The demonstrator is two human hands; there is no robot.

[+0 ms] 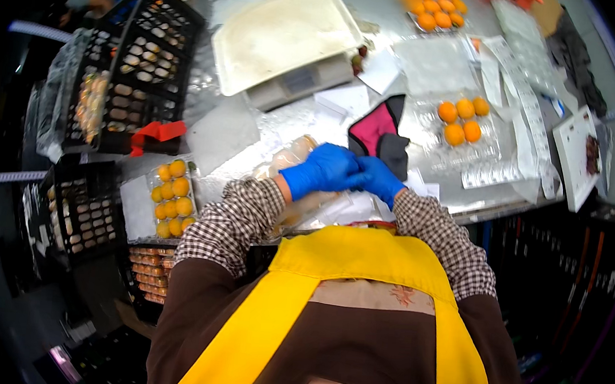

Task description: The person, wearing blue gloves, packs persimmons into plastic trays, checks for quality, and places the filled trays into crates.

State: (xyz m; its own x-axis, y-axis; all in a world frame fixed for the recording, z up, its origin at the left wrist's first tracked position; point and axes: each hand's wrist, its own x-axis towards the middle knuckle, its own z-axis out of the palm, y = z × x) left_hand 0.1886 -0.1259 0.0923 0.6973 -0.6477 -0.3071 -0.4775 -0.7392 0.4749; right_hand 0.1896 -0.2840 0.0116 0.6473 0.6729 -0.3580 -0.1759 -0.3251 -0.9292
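Both of my hands wear blue disposable gloves and meet in front of my yellow apron (pixel 357 251). My left hand (pixel 327 170) and my right hand (pixel 379 177) touch at the fingers; whether something small is between them cannot be told. Under and beside my left hand lies a clear plastic pack (pixel 288 160) with pale round contents, partly hidden. A pink and dark grey cloth item (pixel 373 126) lies just beyond my hands. To the right, an open clear tray (pixel 487 144) holds several orange fruits (pixel 454 134).
A cream plastic tray (pixel 288 37) rests on a box on the metal table (pixel 419 169). Black crates (pixel 151 68) stand at left, near a fruit pack (pixel 177 206) and red tape (pixel 160 134). Label strips (pixel 529 107) and a white tray (pixel 576 160) lie right. Another person's arm (pixel 96 3) shows upper left.
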